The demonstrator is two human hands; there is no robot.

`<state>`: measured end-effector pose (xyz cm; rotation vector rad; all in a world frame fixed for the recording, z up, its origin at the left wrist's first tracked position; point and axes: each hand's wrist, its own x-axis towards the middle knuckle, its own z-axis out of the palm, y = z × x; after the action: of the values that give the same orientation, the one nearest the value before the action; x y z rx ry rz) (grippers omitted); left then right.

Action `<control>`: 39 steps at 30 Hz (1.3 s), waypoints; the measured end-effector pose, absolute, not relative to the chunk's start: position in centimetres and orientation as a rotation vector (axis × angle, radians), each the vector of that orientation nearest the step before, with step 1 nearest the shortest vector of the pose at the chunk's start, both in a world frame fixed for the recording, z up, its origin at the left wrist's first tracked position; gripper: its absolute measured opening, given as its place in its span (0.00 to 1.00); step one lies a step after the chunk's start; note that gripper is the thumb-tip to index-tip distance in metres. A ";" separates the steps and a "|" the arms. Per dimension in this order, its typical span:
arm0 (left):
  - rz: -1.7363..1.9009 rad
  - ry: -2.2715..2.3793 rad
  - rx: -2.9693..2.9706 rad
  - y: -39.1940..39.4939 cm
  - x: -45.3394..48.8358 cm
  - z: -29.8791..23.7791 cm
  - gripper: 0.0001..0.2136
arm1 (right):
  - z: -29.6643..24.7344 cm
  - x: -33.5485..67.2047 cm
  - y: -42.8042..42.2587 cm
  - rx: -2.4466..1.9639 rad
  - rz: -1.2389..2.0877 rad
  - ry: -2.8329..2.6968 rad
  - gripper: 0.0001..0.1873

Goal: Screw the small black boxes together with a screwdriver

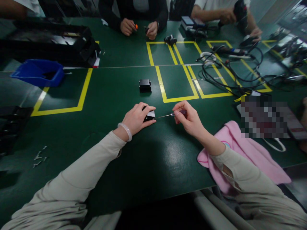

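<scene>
My left hand (139,117) grips a small black box-shaped part (150,117) against the green table, thumb on the near side and fingers over the far side. A pale patch shows on the part's top. In my right hand (188,117) is a screwdriver (169,114) with a dark handle, held between thumb and fingers. Its thin shaft points left, and the tip meets or nearly meets the part's right end; contact is too small to tell. Beyond my hands a second black box-shaped part (145,85) sits upright on the table.
A blue bin (39,72) and a long black tray (81,48) stand at left, with small metal pieces (38,158) nearer. Cables (230,76) and a pink cloth (235,140) lie at right. Across the table, a co-worker's hands (128,27) hold small items.
</scene>
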<state>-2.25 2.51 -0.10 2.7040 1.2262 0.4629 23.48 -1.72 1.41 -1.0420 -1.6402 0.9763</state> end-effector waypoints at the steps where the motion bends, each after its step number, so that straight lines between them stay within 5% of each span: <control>1: 0.464 1.228 2.701 2.5 -2.2 -0.1 0.22 | 1.4 23.5 -1.7 -1.051 0.973 -1.643 0.14; 39: 0.470 1.218 2.708 2.5 -2.3 -0.2 0.23 | 1.3 23.6 -1.6 -1.044 0.972 -1.661 0.13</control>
<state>-2.29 2.55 -0.21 2.7083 1.2175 0.4703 23.62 -1.56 1.30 -1.0441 -1.6610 0.9717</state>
